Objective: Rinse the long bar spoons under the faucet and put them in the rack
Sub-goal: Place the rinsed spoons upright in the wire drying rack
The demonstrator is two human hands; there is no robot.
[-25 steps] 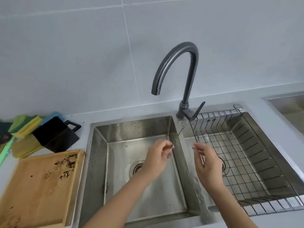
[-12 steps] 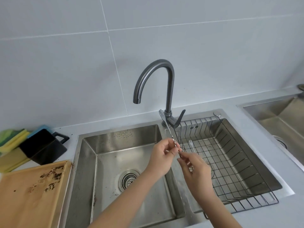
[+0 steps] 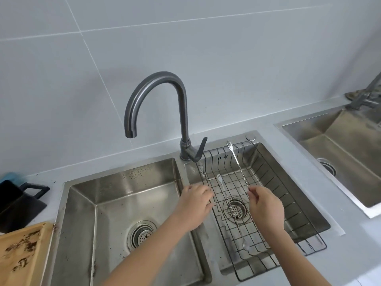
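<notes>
My right hand [image 3: 266, 209] pinches a long bar spoon [image 3: 239, 166] partway along its stem, fingers curled on it, over the wire rack [image 3: 292, 209] that sits in the right basin of the sink [image 3: 78, 203]. My left hand [image 3: 194, 205] rests with loose, relaxed fingers on the divider at the rack's left edge, holding nothing that I can see.

The faucet [image 3: 181, 112] arches over the left basin with no water running from it, so I judge the rinsing of this spoon done and the placing in hand. A second bar spoon [image 3: 223, 193] already lies in the rack, its forked end toward the back wall and its bowl toward me. What is left, as far as I can tell, is to lay the held one down beside it; I see no further spoons on the worktop [image 3: 278, 118].

The held spoon is thin bright steel with a twisted stem and a small fork at its upper end, tilted up toward the wall.
</notes>
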